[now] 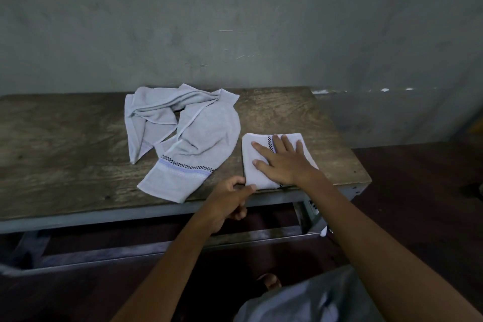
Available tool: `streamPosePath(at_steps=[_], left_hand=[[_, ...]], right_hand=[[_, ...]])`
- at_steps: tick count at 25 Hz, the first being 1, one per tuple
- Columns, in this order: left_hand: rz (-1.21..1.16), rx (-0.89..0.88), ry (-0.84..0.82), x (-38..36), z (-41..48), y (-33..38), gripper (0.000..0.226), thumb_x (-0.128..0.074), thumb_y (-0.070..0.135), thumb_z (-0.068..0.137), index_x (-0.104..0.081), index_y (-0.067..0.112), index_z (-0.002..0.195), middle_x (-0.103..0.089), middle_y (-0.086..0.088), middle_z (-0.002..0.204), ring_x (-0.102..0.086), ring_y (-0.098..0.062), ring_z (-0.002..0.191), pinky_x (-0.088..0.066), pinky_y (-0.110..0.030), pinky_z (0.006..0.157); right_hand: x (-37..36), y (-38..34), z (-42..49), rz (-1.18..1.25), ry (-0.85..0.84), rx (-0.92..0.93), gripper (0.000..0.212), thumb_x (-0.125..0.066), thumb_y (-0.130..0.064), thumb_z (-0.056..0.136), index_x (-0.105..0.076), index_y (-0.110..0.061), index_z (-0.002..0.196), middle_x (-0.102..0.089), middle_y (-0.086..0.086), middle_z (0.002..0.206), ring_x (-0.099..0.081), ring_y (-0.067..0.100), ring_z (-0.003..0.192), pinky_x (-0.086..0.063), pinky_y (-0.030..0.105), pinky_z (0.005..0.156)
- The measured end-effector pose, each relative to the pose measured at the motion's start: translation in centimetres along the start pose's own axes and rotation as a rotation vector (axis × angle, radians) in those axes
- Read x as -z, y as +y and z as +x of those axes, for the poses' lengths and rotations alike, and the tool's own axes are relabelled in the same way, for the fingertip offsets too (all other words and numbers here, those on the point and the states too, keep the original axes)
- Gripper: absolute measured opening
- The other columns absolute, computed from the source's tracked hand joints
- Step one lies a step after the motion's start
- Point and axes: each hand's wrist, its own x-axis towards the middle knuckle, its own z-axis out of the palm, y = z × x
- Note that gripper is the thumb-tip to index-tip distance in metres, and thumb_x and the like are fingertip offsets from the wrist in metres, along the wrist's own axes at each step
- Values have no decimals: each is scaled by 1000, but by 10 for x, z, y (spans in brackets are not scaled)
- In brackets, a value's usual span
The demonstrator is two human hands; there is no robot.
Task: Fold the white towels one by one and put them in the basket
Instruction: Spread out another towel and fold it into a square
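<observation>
A folded white towel (254,165) lies as a small square near the front right of the wooden table (65,144). My right hand (282,159) presses flat on top of it, fingers spread. My left hand (232,196) pinches the towel's near left corner at the table's front edge. A loose, crumpled pile of white towels (188,136) with a blue and black checked band lies in the middle of the table, left of the folded one. No basket is in view.
A grey wall (235,21) stands right behind the table. The table's metal frame (156,209) and lower crossbars run under the top. Dark floor (418,204) extends to the right. The table's left half is bare wood.
</observation>
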Motion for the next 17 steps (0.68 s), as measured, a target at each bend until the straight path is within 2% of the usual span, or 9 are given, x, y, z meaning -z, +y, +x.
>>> streamPosePath(at_steps=[2, 6, 10, 13, 15, 17], left_hand=[[41, 17, 3, -2, -2, 3, 15, -57, 28, 91, -57, 16, 102, -47, 1, 51, -51, -14, 38, -37, -20, 40], [-55, 40, -88, -2, -5, 5, 20, -56, 29, 92, -56, 21, 111, -57, -3, 55, -58, -15, 43, -40, -19, 38], [-107, 31, -33, -2, -4, 5, 15, -53, 28, 94, -55, 14, 99, -51, 2, 51, -61, -17, 45, -44, -20, 40], [-123, 24, -32, -4, -4, 5, 18, -52, 28, 95, -54, 13, 105, -54, 0, 53, -64, -19, 48, -46, -21, 41], [-95, 15, -38, -2, -5, 1, 21, -49, 28, 96, -54, 14, 110, -56, -2, 54, -64, -20, 48, -45, -21, 40], [-60, 11, -24, 0, -6, -2, 20, -49, 30, 96, -55, 14, 108, -53, -2, 52, -64, -21, 49, -46, -22, 42]], right_hand=[[-5, -5, 2, 0, 63, 4, 56, -17, -63, 91, 5, -53, 142, 15, 6, 158, 16, 30, 145, 11, 58, 113], [-10, -7, 2, 10, 96, -36, 55, -14, -62, 92, 6, -54, 142, 15, 5, 158, 15, 30, 145, 10, 59, 113], [-3, -14, 6, -25, 76, -94, 57, -14, -61, 92, 5, -49, 144, 12, 10, 159, 11, 33, 145, 8, 59, 114], [3, -23, 9, -102, 39, -70, 56, -13, -54, 94, 6, -44, 146, 12, 17, 157, 10, 36, 145, 10, 60, 113], [0, -25, 10, -34, 46, -15, 54, -14, -47, 96, 8, -46, 145, 16, 12, 157, 16, 29, 145, 8, 60, 113], [-1, -26, 15, 4, 38, -22, 54, -16, -47, 95, 7, -49, 143, 18, 9, 157, 19, 28, 144, 8, 62, 112]])
